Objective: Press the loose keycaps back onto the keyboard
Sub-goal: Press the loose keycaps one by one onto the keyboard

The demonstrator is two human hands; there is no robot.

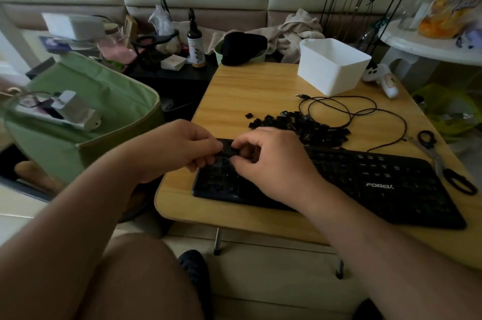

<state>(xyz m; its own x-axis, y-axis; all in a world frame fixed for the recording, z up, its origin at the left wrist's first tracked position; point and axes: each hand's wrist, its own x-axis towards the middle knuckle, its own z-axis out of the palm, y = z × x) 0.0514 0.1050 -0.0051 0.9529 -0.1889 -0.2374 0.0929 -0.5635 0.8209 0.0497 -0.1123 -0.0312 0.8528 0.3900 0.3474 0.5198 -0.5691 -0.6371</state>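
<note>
Over the keyboard's point(339, 178) far-left corner, my left hand point(180, 147) and right hand point(271, 163) both pinch one keycap point(229, 150), likely to line it up before pressing. Loose keycaps point(300, 124) wait heaped mid-desk point(247, 90), within easy reach.

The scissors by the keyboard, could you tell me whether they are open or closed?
Closed: the scissors lie flat with blades together and black handles side by side.

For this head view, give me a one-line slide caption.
Both hands fit a keycap at the keyboard's left end, loose keycaps piled behind.
</note>
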